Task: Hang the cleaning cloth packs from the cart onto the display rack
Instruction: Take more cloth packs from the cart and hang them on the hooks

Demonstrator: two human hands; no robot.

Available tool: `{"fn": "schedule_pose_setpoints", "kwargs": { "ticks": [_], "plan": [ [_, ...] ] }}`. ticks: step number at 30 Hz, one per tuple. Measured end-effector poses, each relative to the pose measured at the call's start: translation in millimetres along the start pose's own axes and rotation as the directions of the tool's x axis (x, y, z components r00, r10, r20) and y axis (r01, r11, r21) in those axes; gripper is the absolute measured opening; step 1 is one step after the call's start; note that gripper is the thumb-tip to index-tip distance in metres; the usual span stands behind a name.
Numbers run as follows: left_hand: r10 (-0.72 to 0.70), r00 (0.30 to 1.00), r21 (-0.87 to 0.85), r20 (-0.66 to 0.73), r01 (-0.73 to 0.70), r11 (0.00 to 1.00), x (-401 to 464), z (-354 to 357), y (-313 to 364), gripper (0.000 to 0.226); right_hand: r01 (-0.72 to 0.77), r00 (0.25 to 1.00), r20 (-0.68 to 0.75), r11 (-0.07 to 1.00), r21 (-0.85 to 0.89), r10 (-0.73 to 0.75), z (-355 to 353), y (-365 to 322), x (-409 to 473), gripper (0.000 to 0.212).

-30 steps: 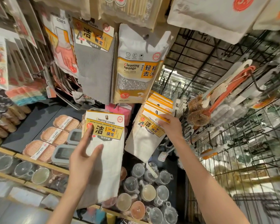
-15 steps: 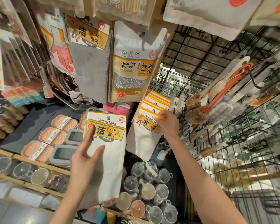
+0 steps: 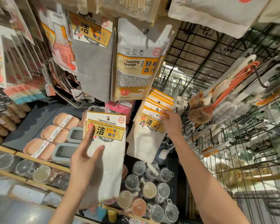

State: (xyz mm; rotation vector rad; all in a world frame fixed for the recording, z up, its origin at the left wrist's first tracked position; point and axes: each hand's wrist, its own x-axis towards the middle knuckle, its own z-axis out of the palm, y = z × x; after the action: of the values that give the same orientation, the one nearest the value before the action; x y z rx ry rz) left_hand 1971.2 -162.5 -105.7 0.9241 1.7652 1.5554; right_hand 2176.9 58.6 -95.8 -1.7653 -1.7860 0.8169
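Cloth pack (image 3: 106, 143), light and floppy, held in the left hand (image 3: 86, 160); stiff header card's the grab point. Right hand (image 3: 172, 122) pinches the hung packs (image 3: 152, 125).

a dark shelf (image 3: 31, 125) runs along the left, edged in front by a wooden rail (image 3: 39, 156). on it lie three tan soap boxes (image 3: 54, 134) in a slanting row, and just right of them two grey boxes (image 3: 66, 151), one behind the other. below the rail, clear cups (image 3: 24, 167) stand in a row. lower right, more wrapped cups (image 3: 149, 189) are crowded together, touching. on the right a black wire rack (image 3: 233, 159) carries brushes (image 3: 199, 109) on its hooks.
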Motion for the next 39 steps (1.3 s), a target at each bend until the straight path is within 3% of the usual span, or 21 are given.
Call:
{"fn": "schedule_pose_setpoints", "kwargs": {
  "ticks": [3, 8, 14, 33, 39],
  "plan": [
    [-0.005, 1.0, 0.001, -0.001, 0.005, 1.0, 1, 0, 1, 0.069, -0.014, 1.0, -0.016, 0.999, -0.04, 0.014, 2, 0, 4, 0.023],
    [-0.005, 1.0, 0.006, -0.005, 0.005, 1.0, 1, -2, 3, 0.07, -0.043, 0.997, -0.07, 0.998, 0.043, 0.046, 5, -1, 9, 0.013],
    [0.002, 1.0, -0.011, -0.007, -0.002, 1.0, 0, -3, 3, 0.067, 0.041, 0.972, -0.215, 0.974, -0.223, -0.09, 12, 2, 4, 0.02],
    [0.063, 0.996, -0.001, 0.061, -0.063, 0.998, -4, 9, 7, 0.07, 0.05, 0.963, -0.247, 0.974, -0.219, -0.105, 15, 5, 27, 0.018],
    [0.075, 0.994, -0.004, 0.078, -0.075, 0.997, -7, 15, 10, 0.07, 0.135, 0.972, -0.158, 0.965, -0.226, -0.173, -4, 12, 20, 0.024]
  ]
}}
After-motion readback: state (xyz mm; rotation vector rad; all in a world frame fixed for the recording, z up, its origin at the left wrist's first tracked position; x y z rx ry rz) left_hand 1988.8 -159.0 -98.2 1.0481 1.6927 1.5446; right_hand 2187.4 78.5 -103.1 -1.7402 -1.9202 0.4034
